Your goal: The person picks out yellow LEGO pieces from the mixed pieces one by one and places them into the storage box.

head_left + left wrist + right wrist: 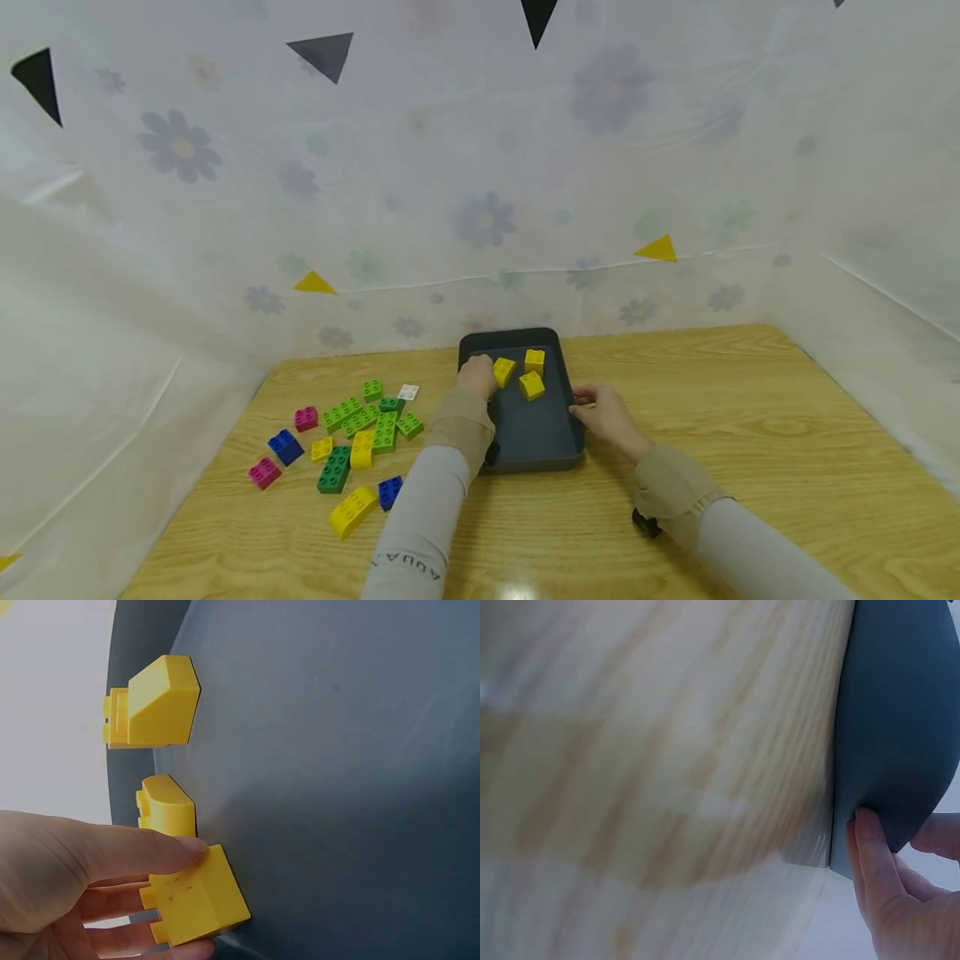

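A: Hazards, in order?

B: Held brick: yellow, within the tray, at the left side. Possible fault, a knock against the second brick, yellow, close by the thumb. Cause: narrow spacing, judged from the left wrist view. Whether those two touch, cannot tell.

A: Further hazards?

B: Tray: could skid or turn on the table if the steadying hold slackens while the other side is pushed. Blue brick: just beside the left sleeve; a sideways sweep of the forearm might shift it. Third brick: yellow, in the tray, apart from the thumb; lesser risk.

A: Fingers, left hand?

B: One pinch, parted only by the brick's breadth. Thumb on one side, fingers on the other, studs toward the palm. Grip near the edges, so a slip or twist seems possible. Whether the brick meets the tray floor, cannot tell.

A: Fingers, right hand?

B: Slightly parted. Fingertips against the tray's outer right wall, thumb at the rim; a light hold. No brick seen there.

A: Remainder?

B: Loose bricks: assorted colours, on the table, left of the tray.
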The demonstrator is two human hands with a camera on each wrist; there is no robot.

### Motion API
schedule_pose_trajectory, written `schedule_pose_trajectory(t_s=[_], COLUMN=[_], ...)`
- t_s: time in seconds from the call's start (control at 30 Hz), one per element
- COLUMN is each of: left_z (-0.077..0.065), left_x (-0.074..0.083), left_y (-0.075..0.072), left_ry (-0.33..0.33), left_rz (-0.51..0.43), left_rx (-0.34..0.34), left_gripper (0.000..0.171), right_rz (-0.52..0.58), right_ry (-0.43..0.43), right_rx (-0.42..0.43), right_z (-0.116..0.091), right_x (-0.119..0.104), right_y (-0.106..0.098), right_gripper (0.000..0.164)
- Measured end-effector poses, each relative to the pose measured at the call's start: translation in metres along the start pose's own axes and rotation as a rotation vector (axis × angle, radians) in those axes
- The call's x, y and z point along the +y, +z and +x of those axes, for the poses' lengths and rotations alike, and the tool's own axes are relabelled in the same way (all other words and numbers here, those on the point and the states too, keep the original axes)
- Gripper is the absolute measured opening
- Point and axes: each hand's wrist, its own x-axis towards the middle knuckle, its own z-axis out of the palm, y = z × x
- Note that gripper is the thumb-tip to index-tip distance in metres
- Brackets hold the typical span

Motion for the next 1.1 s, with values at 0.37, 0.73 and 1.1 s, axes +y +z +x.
schedule_pose_trajectory(t_s=[0.37, 0.73, 1.1], left_z=[-0.003, -0.005, -0.006], left_x=[-0.001, -0.003, 0.005], left_y=[-0.002, -0.007, -0.037], left_ry=[-0.008, -0.037, -0.014], left_rz=[-0.039, -0.082, -0.032], left_rx=[-0.029, -0.088, -0.344], left_gripper=[0.015, 0.021, 0.048], right_rz=[0.028, 0.034, 0.011], right_ry=[0.022, 0.017, 0.023], right_rx=[-0.010, -0.016, -0.017], right_z=[-0.001, -0.002, 0.000], right_x=[-0.001, -0.001, -0.002], right_y=[0.001, 0.000, 0.001], right_gripper=[0.033, 0.033, 0.035])
